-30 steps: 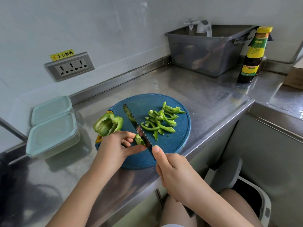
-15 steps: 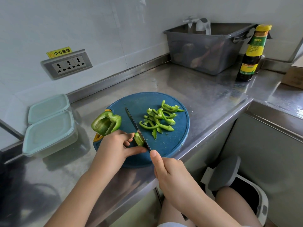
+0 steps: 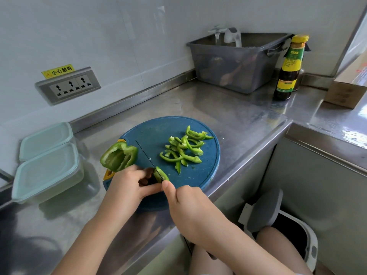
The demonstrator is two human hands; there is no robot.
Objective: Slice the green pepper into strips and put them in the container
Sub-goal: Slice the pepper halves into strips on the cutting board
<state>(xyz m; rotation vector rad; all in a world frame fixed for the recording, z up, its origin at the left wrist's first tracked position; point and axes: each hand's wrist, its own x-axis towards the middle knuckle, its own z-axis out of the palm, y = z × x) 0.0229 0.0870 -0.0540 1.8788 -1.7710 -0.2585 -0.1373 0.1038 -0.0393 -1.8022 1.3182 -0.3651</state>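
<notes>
Knife (image 3: 148, 158), gripped by right hand (image 3: 190, 207), has dropped into pepper piece (image 3: 160, 174) (left hand (image 3: 127, 185) pinches it)

A pale, glossy wall (image 3: 139, 36) stands behind the steel tabletop (image 3: 228, 116), which turns a corner on the right. A grey socket strip (image 3: 68, 87) under a yellow label (image 3: 58, 71) is set into the wall. Light gleams off the steel. Below, an open-lidded bin (image 3: 264, 211) stands.

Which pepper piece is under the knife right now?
The small piece that the left hand pinches at the near edge of the board; the knife rests on it. The large hollow piece lies uncut at left, the strips farther right.
</notes>
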